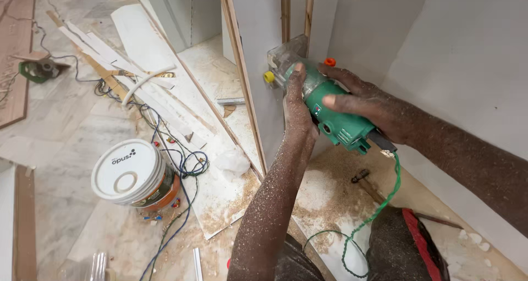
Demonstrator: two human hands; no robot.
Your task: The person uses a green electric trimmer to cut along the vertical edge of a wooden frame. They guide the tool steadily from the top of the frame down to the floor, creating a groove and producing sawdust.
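Two hands grip the green trimmer router [324,108]: left hand [300,108] near its clear base, right hand [368,102] around the body, pressed on the grey panel's edge [258,66]. Trimming seems underway; the next move needs steady guiding.

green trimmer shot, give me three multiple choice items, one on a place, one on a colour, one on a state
1. Where is the clear base of the green trimmer?
A. on the floor
B. against the edge of the grey panel
C. inside the bucket

2. What colour is the lid of the bucket?
A. white
B. black
C. blue

3. How is the trimmer held?
A. by one hand only
B. by both hands
C. lying unheld

Answers: 1 B, the base sits at the panel edge. 2 A, the round lid is white. 3 B, the left hand presses near the base and the right hand wraps the body.
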